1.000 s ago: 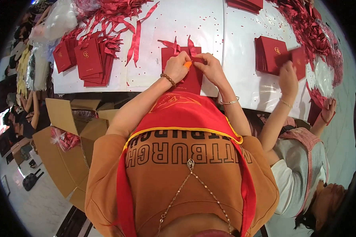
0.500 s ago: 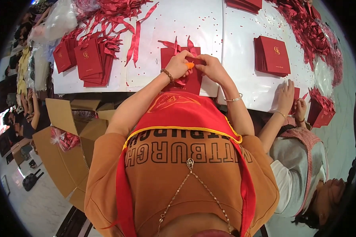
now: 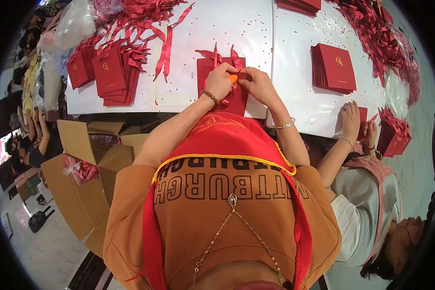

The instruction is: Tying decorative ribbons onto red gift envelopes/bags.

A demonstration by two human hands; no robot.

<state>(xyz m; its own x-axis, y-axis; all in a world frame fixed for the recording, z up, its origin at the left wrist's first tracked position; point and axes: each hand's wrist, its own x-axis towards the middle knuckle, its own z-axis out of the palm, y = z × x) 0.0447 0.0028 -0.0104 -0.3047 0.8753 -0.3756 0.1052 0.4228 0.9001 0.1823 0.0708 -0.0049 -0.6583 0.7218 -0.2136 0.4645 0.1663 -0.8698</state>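
A flat dark-red paper bag [image 3: 223,77] with red ribbon handles [image 3: 216,54] splayed at its far edge lies at the near edge of the white table [image 3: 295,87]. Its near part is pinched by the left hand [image 3: 221,80] and the right hand [image 3: 257,83], both closed around a small orange piece [image 3: 233,78]. A stack of red bags [image 3: 334,67] lies to the right.

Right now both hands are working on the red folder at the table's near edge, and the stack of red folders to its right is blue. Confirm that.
Not quite. The head view shows the stack of folders is red, not blue. The left hand and right hand are indeed on the red folder at the table's near edge.
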